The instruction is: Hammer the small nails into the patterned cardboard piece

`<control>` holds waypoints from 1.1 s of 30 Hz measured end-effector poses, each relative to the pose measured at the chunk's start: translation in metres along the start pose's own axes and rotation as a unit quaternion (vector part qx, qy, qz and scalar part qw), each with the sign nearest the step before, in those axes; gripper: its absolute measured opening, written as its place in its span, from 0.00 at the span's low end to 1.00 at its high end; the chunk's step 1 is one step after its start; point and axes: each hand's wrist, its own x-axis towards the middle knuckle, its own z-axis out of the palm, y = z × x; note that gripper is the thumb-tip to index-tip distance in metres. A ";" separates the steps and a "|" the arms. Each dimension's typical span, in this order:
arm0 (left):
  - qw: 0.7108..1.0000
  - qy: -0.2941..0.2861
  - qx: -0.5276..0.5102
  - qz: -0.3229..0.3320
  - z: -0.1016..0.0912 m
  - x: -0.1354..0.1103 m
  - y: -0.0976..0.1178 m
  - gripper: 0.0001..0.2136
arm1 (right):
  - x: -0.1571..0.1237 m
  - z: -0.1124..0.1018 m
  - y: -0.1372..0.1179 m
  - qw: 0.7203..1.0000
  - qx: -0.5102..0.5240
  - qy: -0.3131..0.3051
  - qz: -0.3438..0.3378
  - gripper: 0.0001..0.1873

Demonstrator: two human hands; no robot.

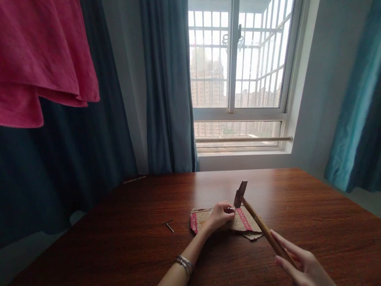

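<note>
My right hand is wrapped around the wooden handle of a hammer. The hammer's rusty metal head is raised just above and to the right of my left fingertips. My left hand is closed in a pinch over the cardboard, on what looks like a thin nail, mostly covered by the fingers. Beneath it lies a piece of cardboard with pink bands and a dotted pattern, its edges torn. To the left of the cardboard, a couple of loose nails rest on the table.
The brown wooden table reaches back to the wall below a barred window. Blue curtains hang behind and at both sides. A pink cloth hangs at upper left. A thin pale strip lies at the far left table edge.
</note>
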 end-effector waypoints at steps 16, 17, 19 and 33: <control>1.000 0.000 -0.029 -0.004 0.001 -0.001 -0.001 0.08 | -0.005 0.004 0.008 0.999 -0.017 -0.033 -0.002 0.26; 1.000 0.001 -0.027 -0.006 0.001 -0.001 -0.001 0.08 | -0.005 0.005 0.007 1.000 -0.016 -0.023 -0.004 0.26; 1.000 0.001 -0.021 -0.012 0.002 -0.001 -0.001 0.08 | -0.004 0.006 0.006 1.000 -0.023 -0.006 -0.010 0.27; 0.999 0.006 -0.036 0.010 0.002 -0.001 -0.002 0.08 | -0.007 0.004 0.007 0.998 -0.056 -0.036 -0.005 0.27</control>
